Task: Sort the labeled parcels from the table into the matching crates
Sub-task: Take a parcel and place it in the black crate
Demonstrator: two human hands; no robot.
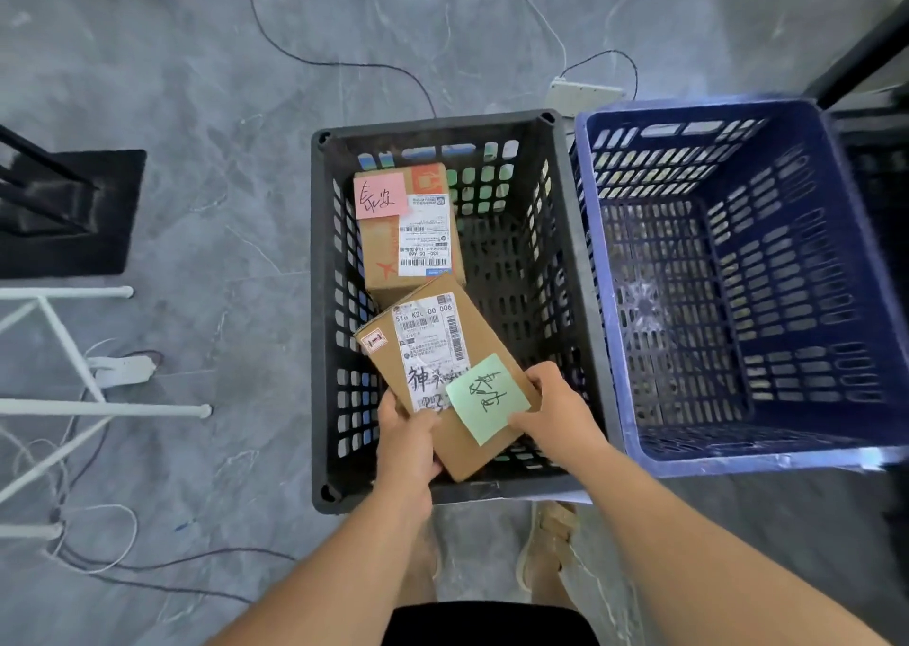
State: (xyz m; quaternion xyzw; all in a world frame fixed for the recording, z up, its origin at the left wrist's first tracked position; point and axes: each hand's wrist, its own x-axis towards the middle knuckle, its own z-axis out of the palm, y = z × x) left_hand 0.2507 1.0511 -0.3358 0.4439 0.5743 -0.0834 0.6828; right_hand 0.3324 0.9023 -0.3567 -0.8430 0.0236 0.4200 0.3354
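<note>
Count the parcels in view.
2. One with a pink note lies in the black crate; one with a green note is held over it by both hands. None visible elsewhere.

Blue crate right side cut off; parcel label print illegible.

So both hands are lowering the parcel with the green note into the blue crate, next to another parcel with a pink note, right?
Not quite: it is the black crate, not the blue crate, which holds no parcels. The head view shows the left hand and right hand holding the parcel with the green note over the black one, where the parcel with the pink note already lies.
</note>
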